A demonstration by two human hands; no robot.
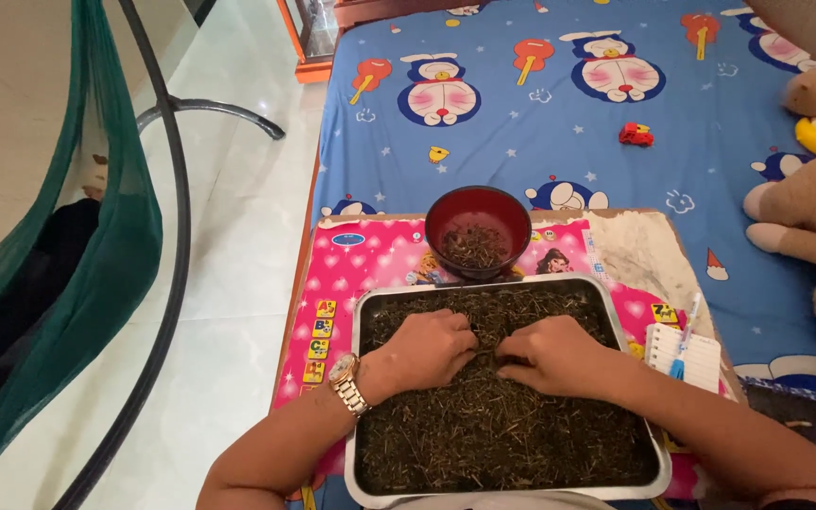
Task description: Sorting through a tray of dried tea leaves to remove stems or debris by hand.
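Bright, even daylight; glare on the glossy floor tiles [229,217] at far left. Shadows soft. Focus sharp, with mild wide-angle stretching at the edges.

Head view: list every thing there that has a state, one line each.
Rectangular metal tray: filled with dark dried bits.
Round dark red bowl: upright, partly filled with the same bits.
Left hand: palm down in the tray, fingers curled into the bits.
Right hand: palm down in the tray, beside the left.
Blue pen: lying on a white notepad.
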